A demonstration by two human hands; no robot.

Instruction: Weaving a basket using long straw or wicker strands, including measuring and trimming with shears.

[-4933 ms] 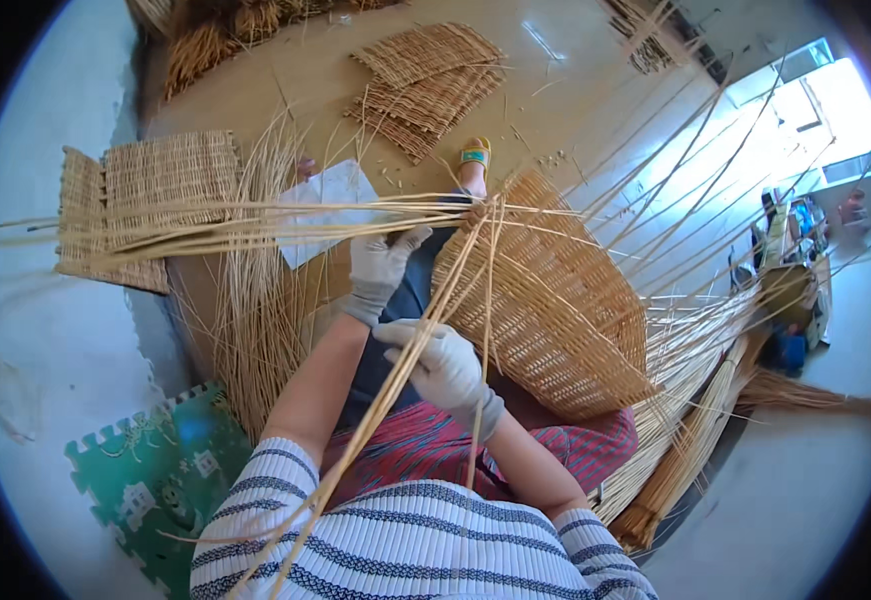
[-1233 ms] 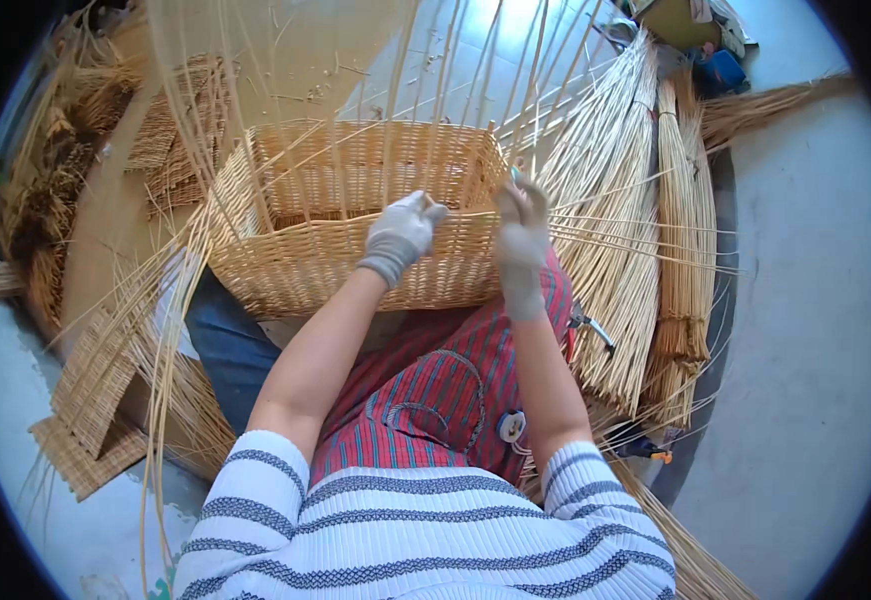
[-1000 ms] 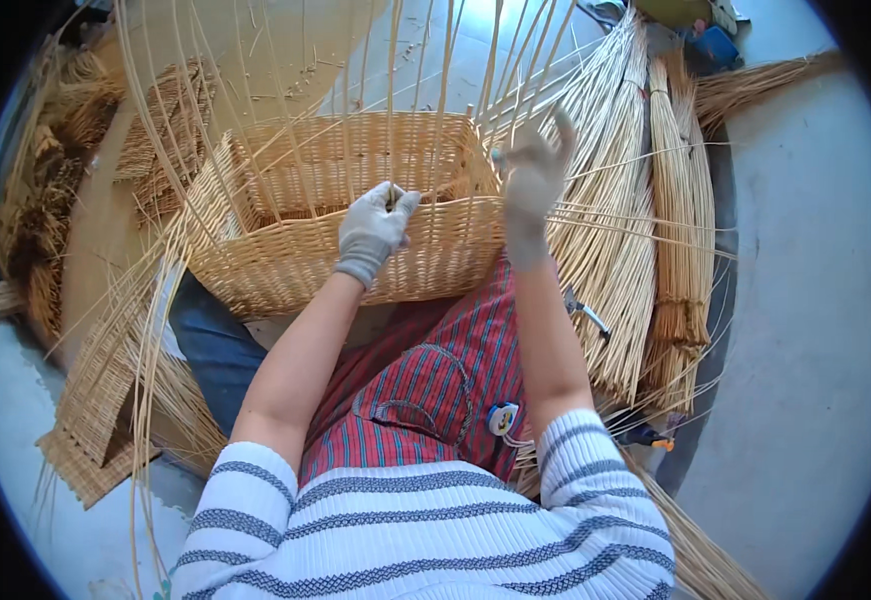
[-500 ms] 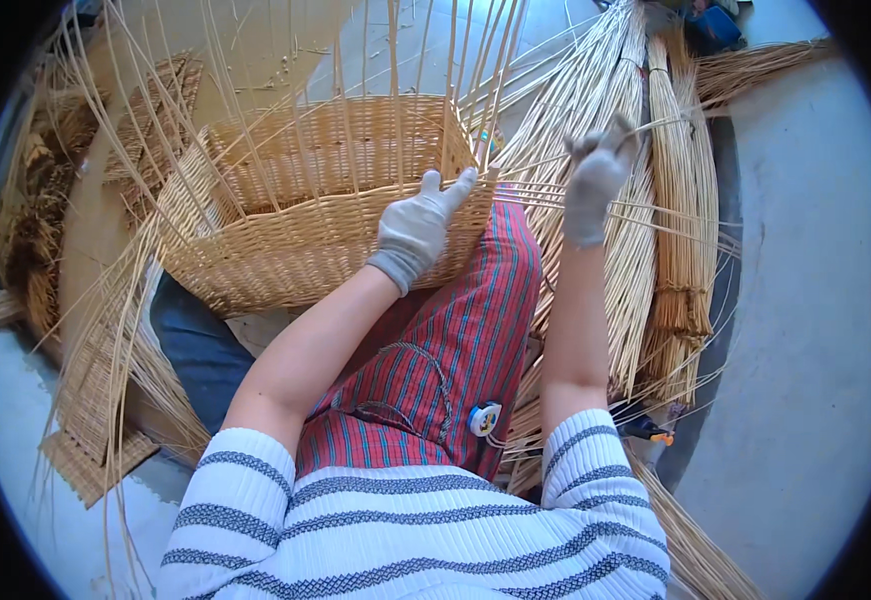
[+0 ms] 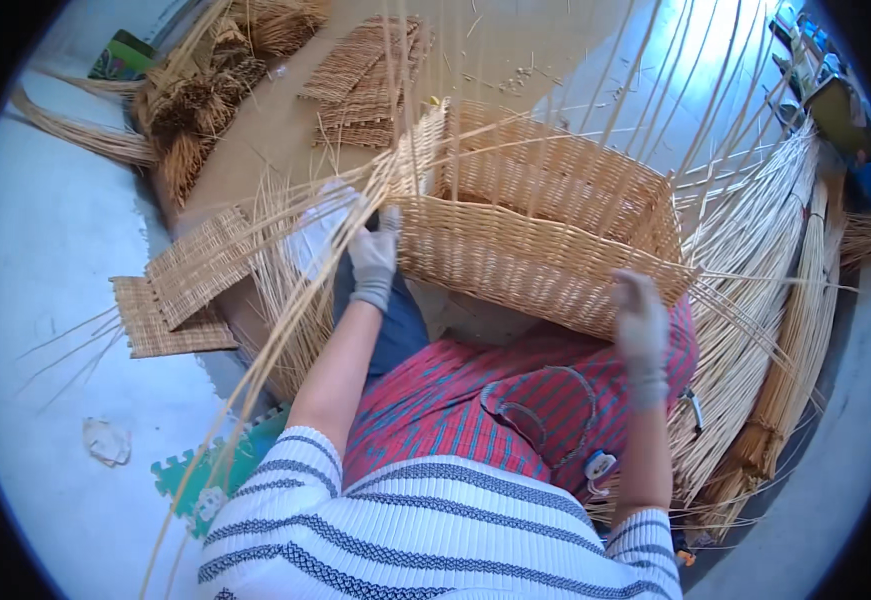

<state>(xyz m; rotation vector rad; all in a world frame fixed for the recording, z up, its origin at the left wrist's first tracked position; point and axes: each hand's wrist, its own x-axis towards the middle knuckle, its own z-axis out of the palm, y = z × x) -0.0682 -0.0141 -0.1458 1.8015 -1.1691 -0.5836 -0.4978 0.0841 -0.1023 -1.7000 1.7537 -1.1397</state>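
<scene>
A half-woven wicker basket rests on my lap, its upright stakes rising from the walls. My left hand, in a pale work glove, is closed at the basket's left front corner, with the thumb up against the wall. Long loose weaving strands run past that hand down to the lower left. My right hand, gloved too, is against or just in front of the basket's front wall near its right end. Motion smears its fingers. More loose strands stick out from the right corner.
Large bundles of pale wicker rods lie at my right. Woven panels lie on the floor at the left, and more flat panels farther off. Brown bundled stalks sit at the far left. A green foam mat lies near my left elbow.
The view has turned left, showing more floor there. My left hand has gone from the basket's right front rim to its left corner. The right hand has left the strands for the front wall.
</scene>
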